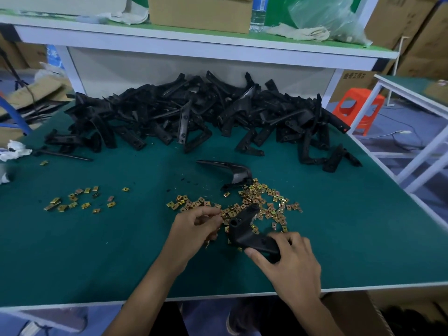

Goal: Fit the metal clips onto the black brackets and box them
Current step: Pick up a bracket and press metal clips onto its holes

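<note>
My right hand [289,260] grips one end of a black bracket [244,229] that lies angled over the clips, its other end pointing up and away. My left hand [196,226] has its fingers curled and pinches small gold metal clips beside the bracket's left end. A spread of gold clips [266,202] covers the green table [121,251] under and beyond both hands. A second, smaller scatter of clips [75,200] lies to the left. One loose black bracket [228,170] rests just behind the clips. A large heap of black brackets [194,112] fills the back of the table.
A white shelf [194,49] above the heap carries a cardboard box [198,13], a water bottle [258,13] and rags. A brown cardboard box [354,314] stands below the table's front right edge. An orange stool [358,110] and a second table stand at right.
</note>
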`<state>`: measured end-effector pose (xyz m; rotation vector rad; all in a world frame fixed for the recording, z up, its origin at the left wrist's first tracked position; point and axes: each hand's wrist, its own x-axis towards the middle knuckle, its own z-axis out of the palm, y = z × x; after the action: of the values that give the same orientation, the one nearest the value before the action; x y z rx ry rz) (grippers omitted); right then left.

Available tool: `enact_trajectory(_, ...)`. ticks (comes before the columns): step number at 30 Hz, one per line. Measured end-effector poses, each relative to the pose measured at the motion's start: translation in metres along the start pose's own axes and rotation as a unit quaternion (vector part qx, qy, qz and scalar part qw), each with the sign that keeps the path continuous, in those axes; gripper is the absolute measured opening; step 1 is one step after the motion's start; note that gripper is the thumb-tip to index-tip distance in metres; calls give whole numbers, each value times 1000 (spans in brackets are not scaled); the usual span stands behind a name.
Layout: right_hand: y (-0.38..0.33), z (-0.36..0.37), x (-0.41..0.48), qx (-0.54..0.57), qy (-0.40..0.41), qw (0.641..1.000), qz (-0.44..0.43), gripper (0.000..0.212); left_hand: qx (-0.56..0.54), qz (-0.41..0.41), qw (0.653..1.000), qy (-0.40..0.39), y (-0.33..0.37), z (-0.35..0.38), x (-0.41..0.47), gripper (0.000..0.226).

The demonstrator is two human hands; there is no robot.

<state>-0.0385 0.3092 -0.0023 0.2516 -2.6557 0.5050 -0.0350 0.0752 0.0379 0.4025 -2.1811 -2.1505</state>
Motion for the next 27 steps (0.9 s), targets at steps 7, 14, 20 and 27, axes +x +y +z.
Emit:
enact_trajectory(7, 0, 0, -1, 3, 4, 1000, -24, 70, -27, -23, 999, -17, 7, -3, -12, 18)
enact_trajectory(14, -1, -3, -1, 14, 11, 999, -44, 68, -142, -107, 984, 8, 11, 10, -17, 7)
enact_trajectory(20, -1, -3, 0, 18, 12, 999, -39, 68, -76, -87, 993, 7, 9, 9, -20, 15)
enact_trajectory(27, 2, 1, -1, 5, 19, 999, -40, 69, -48, -86, 995, 14, 8, 11, -21, 13)
